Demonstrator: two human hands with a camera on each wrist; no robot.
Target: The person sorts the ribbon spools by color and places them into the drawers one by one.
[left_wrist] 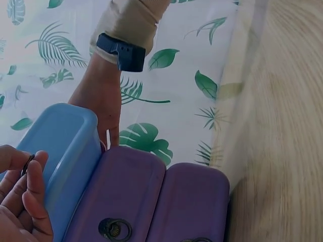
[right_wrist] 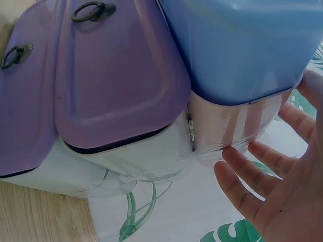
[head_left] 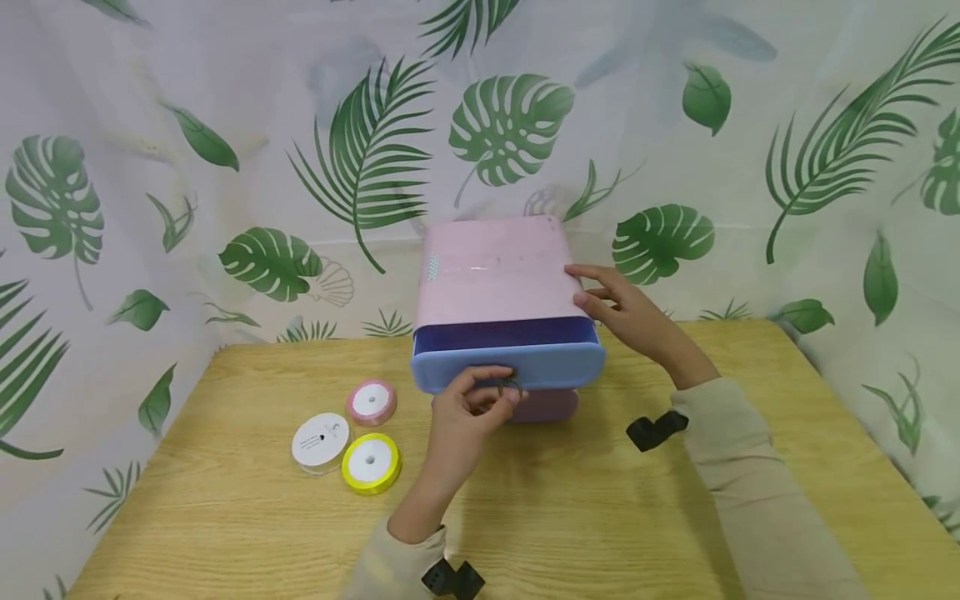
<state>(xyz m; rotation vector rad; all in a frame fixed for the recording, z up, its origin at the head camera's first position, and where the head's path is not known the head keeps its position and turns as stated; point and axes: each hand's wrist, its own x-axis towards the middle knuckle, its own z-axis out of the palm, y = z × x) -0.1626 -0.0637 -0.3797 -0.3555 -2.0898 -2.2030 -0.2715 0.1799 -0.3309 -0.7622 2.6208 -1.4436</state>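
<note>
A small drawer cabinet (head_left: 495, 271) with a pink top stands at the back of the table. Its blue top drawer (head_left: 555, 363) is partly pulled out. My left hand (head_left: 459, 425) pinches the dark ring pull (head_left: 510, 385) on that drawer's front between thumb and fingers. Against the cabinet's right side, my right hand (head_left: 637, 321) rests with its fingers extended; the right wrist view shows these fingertips (right_wrist: 233, 156) touching the pale side wall. Two purple drawers (left_wrist: 123, 186) below have ring pulls of their own and appear closed. The blue drawer's inside is mostly hidden.
Left of the cabinet lie three ribbon spools on the wooden table (head_left: 247, 517): a pink one (head_left: 371, 402), a white one (head_left: 321, 439) and a yellow one (head_left: 372, 463). A leaf-printed cloth (head_left: 510, 50) hangs behind and at both sides.
</note>
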